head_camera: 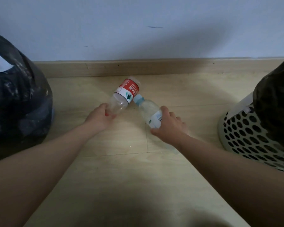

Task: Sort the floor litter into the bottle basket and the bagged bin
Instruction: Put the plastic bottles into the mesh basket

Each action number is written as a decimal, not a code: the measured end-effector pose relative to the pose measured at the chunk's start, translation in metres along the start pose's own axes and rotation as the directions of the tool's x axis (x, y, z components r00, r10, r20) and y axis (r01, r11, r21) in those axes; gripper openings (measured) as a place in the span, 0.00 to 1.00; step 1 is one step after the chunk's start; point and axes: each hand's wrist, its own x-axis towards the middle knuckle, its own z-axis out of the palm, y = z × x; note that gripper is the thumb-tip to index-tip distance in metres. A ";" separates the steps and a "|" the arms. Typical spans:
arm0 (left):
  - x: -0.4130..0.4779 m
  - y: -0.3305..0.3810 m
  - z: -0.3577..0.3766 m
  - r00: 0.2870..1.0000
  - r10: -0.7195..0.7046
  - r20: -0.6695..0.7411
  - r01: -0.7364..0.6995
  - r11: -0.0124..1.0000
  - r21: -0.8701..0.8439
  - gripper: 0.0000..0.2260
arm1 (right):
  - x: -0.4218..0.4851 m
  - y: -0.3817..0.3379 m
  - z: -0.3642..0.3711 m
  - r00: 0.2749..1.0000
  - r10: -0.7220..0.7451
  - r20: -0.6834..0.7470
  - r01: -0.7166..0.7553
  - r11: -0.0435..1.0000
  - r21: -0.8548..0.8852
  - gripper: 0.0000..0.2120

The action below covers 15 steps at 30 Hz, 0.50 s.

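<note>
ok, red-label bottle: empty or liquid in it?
Looks empty. The red-label bottle, tipped over with the left hand gripping its neck end, is clear through its body with no liquid line visible.

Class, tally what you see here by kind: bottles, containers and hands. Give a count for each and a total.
Plastic bottles: 2, the red-label bottle and the blue-cap bottle
Containers: 2, the black-bagged bin and the perforated basket
Hands: 2, the left hand and the right hand
Total: 6
</note>
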 end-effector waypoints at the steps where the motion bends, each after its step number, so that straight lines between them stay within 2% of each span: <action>1: -0.001 0.001 0.001 1.000 -0.010 0.008 0.010 1.000 -0.014 0.24 | 0.002 -0.001 -0.002 1.000 0.011 0.019 -0.012 0.999 0.032 0.38; 4: -0.011 0.007 0.003 0.997 -0.058 0.054 0.062 0.996 -0.068 0.23 | 0.001 -0.004 -0.015 0.995 0.065 0.077 -0.081 0.971 0.223 0.38; 8: -0.035 0.022 -0.005 0.985 -0.140 0.104 0.157 0.973 -0.171 0.16 | -0.020 -0.007 -0.041 0.981 0.130 0.146 -0.179 0.896 0.406 0.39; 10: -0.055 0.033 -0.013 0.973 -0.194 0.125 0.213 0.963 -0.165 0.10 | -0.035 -0.007 -0.051 0.958 0.194 0.209 -0.276 0.819 0.503 0.37; 12: -0.079 0.042 -0.022 0.961 -0.226 0.158 0.251 0.954 -0.165 0.09 | -0.054 -0.008 -0.061 0.922 0.272 0.276 -0.386 0.699 0.602 0.34; 15: -0.127 0.055 -0.049 0.925 -0.305 0.228 0.345 0.924 -0.165 0.07 | -0.093 -0.019 -0.085 0.874 0.330 0.357 -0.486 0.601 0.635 0.32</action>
